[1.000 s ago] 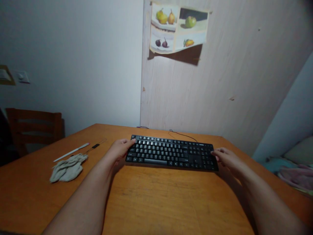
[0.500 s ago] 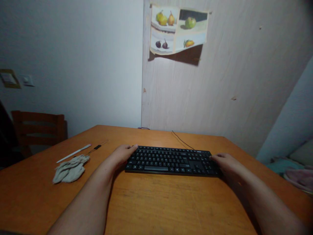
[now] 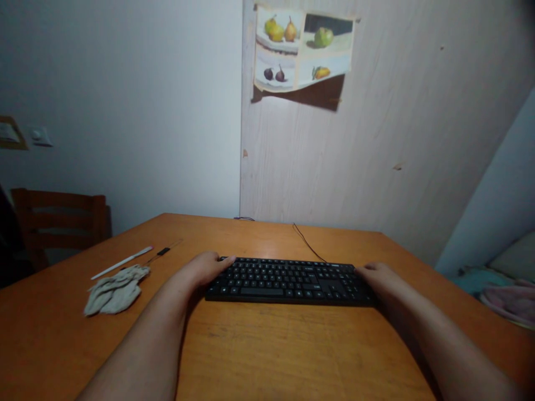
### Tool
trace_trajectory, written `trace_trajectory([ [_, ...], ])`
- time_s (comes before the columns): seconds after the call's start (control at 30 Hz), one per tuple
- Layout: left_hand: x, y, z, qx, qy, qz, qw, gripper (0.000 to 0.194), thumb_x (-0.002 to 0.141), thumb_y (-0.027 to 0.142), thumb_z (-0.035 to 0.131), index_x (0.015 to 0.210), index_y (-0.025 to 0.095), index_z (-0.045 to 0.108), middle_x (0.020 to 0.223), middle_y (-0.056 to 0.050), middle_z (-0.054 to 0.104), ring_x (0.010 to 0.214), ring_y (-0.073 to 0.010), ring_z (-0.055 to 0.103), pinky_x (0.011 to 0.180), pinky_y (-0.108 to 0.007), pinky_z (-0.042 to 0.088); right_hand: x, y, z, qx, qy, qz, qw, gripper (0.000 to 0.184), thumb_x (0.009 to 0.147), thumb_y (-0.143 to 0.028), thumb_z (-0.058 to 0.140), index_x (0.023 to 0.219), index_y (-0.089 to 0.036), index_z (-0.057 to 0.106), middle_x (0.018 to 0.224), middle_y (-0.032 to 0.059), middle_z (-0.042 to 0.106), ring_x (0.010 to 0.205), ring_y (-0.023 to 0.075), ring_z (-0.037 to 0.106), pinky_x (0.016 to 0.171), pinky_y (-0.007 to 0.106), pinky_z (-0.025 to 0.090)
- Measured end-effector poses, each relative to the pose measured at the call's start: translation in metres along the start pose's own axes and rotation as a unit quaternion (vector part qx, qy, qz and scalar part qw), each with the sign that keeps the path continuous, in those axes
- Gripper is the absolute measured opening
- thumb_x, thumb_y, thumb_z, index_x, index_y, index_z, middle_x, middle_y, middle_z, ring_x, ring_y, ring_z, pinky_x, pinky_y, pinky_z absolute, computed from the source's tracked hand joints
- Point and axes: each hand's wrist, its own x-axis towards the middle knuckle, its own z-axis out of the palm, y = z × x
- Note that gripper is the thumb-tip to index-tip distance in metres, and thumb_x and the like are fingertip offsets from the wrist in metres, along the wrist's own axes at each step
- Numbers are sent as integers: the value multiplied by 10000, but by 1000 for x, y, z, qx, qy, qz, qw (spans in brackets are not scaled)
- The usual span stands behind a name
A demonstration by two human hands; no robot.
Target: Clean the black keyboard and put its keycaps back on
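A black keyboard [image 3: 288, 281] lies flat on the orange wooden table [image 3: 267, 345], its thin cable [image 3: 308, 243] running back toward the wall. My left hand [image 3: 204, 267] grips the keyboard's left end, fingers curled round the edge. My right hand [image 3: 378, 277] grips the right end the same way. Both forearms stretch forward across the table.
A crumpled grey cloth [image 3: 115, 289] lies on the table's left side, with a white stick [image 3: 122, 262] and a thin dark tool [image 3: 163, 252] behind it. A wooden chair [image 3: 58, 217] stands at the left. A fruit picture [image 3: 303, 50] hangs on the wall. Bedding [image 3: 507, 295] shows at the right.
Both hands have brought the keyboard down from a tilted, raised pose to lie flat, nearer to me on the table. The hands stay on its two ends.
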Motion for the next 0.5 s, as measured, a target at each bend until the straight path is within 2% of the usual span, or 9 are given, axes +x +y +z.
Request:
trace_trajectory([
  [0.1, -3, 2, 0, -5, -12, -5, 1000, 438, 582, 610, 777, 507, 199, 644, 555, -110, 661, 509, -235, 573, 517, -293, 317, -1, -3, -1, -81, 6, -22, 996, 278, 763, -365, 671, 558, -177, 680, 574, 83, 665, 531, 192, 589, 481, 278, 327],
  [0.2, -4, 5, 0, 53, -24, -12, 998, 522, 643, 704, 682, 575, 187, 671, 669, -148, 716, 600, -274, 639, 544, -306, 373, -1, -4, -2, -131, -4, -27, 991, 316, 821, -382, 614, 603, -168, 697, 644, 101, 692, 594, 210, 624, 516, 290, 355],
  [0.37, -2, 11, -2, 222, -57, -19, 973, 641, 772, 721, 506, 879, 133, 737, 1019, -204, 751, 900, -326, 705, 688, -329, 485, -1, -6, -3, -160, -22, -23, 987, 308, 843, -355, 587, 645, -148, 700, 683, 114, 699, 627, 214, 634, 532, 290, 351],
  [0.5, -3, 16, -1, 281, -72, -20, 957, 776, 804, 750, 409, 1061, 88, 721, 1157, -230, 715, 1028, -347, 691, 799, -355, 514, -4, -11, -5, -188, -37, -24, 981, 306, 861, -361, 556, 690, -151, 698, 734, 116, 712, 668, 218, 643, 549, 290, 362],
])
